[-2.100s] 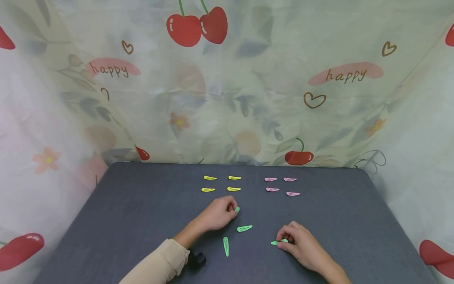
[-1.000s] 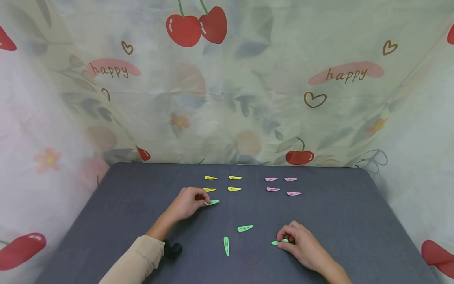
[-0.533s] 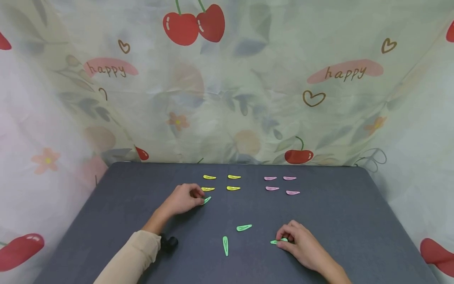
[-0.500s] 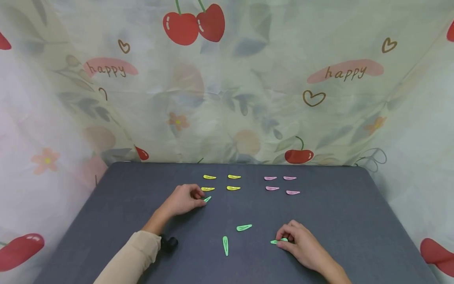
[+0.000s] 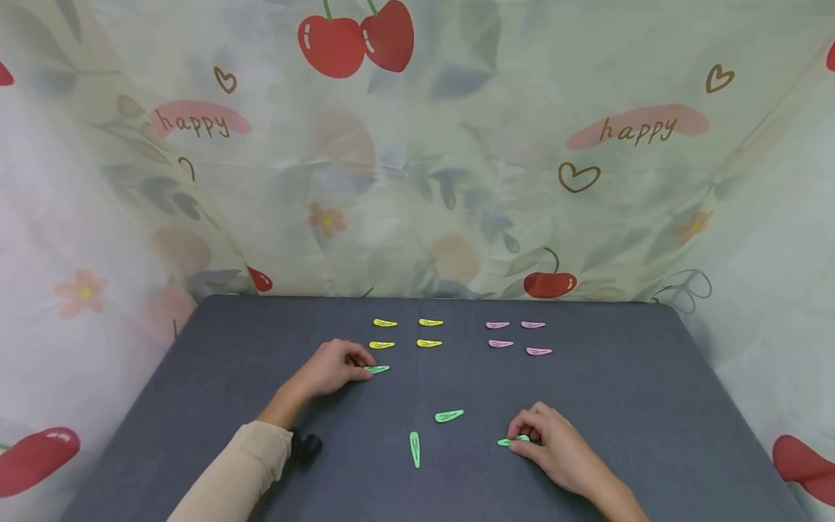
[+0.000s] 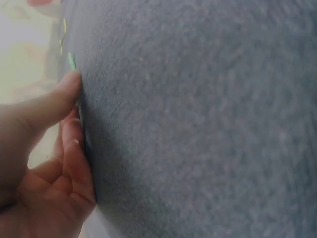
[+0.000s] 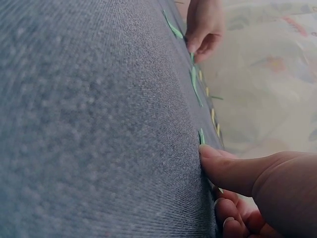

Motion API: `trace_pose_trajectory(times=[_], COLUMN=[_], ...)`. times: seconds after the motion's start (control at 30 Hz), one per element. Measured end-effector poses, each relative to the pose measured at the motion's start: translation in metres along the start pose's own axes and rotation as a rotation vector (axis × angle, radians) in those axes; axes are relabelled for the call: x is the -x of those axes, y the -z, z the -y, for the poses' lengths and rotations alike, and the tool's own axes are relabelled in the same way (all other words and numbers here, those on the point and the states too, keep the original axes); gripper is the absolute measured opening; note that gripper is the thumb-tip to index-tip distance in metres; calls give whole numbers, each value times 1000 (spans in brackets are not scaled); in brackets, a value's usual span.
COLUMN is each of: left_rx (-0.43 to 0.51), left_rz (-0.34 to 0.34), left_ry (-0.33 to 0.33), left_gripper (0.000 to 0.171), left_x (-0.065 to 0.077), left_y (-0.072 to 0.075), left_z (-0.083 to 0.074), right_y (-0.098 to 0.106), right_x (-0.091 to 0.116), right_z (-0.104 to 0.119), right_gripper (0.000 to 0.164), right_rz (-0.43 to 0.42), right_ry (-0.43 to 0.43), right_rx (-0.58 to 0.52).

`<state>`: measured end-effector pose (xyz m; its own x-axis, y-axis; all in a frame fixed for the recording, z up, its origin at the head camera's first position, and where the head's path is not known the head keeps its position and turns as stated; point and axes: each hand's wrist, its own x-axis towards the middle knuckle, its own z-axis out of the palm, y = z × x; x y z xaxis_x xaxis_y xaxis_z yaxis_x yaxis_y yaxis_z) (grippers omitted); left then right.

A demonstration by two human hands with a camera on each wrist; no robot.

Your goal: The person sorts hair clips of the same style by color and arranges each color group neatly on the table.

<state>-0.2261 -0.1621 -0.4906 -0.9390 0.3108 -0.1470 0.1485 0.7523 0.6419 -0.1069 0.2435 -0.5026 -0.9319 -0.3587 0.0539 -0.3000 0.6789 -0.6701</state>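
Note:
My left hand (image 5: 335, 367) is at the left of the table, its thumb and fingertips at the rounded end of a green snap hair clip (image 5: 378, 369), just in front of the yellow clips. In the left wrist view the thumb hides most of that green hair clip (image 6: 72, 60). Farther right, my right hand (image 5: 551, 444) pinches another green hair clip (image 5: 505, 442) low at the tabletop; its tip (image 7: 201, 135) pokes out past the thumb in the right wrist view. Between the hands lie two loose green hair clips, one slanted (image 5: 449, 416) and one pointing toward me (image 5: 414, 449).
Several yellow hair clips (image 5: 430, 344) lie in two rows at the back, and several pink ones (image 5: 501, 344) lie to their right. The dark grey table (image 5: 620, 391) ends at a printed curtain (image 5: 417, 181). A black device (image 5: 306, 448) sits at my left wrist.
My left hand has carried its green clip leftward to below the yellow clips, then turned it from slanted to nearly level with the rows. My right hand has stayed put with its clip.

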Motion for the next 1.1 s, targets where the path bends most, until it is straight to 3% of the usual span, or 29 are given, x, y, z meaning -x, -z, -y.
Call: trace_pose_trajectory(times=[0.3, 0.47, 0.67, 0.73, 1.0, 1.1], left_rx=[43, 51, 57, 59, 67, 66], left_rz=[-6, -6, 4, 9, 24, 28], left_ry=[44, 57, 76, 81, 90, 81], left_gripper=[15, 14, 12, 12, 12, 12], left_x=[-1, -1, 0, 0, -1, -2], left_y=[6, 6, 7, 7, 6, 6], left_z=[7, 6, 3, 2, 2, 1], right_y=[-3, -4, -3, -2, 5, 12], right_x=[-2, -2, -2, -2, -10, -15], right_z=[0, 1, 3, 4, 14, 18], right_gripper=[18, 18, 19, 17, 19, 13], right_rz=[-38, -17, -37, -51, -170, -175], right_ry=[27, 13, 194, 219, 140, 111], right_rx=[16, 9, 1, -15, -83, -95])
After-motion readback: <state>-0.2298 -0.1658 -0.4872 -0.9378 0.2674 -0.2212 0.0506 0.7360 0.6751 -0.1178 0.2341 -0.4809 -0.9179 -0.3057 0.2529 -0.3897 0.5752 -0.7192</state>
